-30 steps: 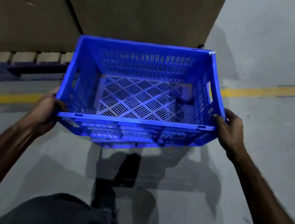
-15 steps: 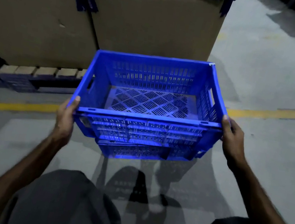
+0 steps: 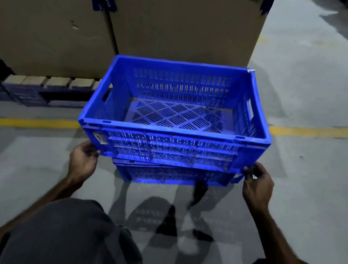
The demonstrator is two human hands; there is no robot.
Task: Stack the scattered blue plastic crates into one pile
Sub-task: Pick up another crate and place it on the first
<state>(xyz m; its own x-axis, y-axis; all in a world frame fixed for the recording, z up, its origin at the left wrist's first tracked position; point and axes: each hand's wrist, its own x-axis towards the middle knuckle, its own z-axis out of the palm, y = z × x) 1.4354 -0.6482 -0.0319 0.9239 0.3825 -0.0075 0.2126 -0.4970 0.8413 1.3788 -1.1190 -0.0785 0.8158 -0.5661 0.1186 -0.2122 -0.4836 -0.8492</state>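
Note:
An empty blue slotted crate (image 3: 170, 147) sits in front of me on top of a second blue crate (image 3: 172, 177), of which only the near wall shows below it. The upper crate looks slightly askew on the lower one. My left hand (image 3: 84, 160) grips the upper crate's near lower left corner, fingers curled on its edge. My right hand (image 3: 257, 187) grips the near lower right corner in the same way. Both arms reach forward over my knees.
Large cardboard boxes (image 3: 49, 18) bound with blue straps stand on a dark pallet (image 3: 25, 91) right behind the crates. A yellow line (image 3: 329, 132) crosses the grey concrete floor. My knees in grey shorts (image 3: 72, 237) fill the foreground.
The crate has come down from mid-air onto the second crate. My hands have slid from its upper rim to its lower near corners.

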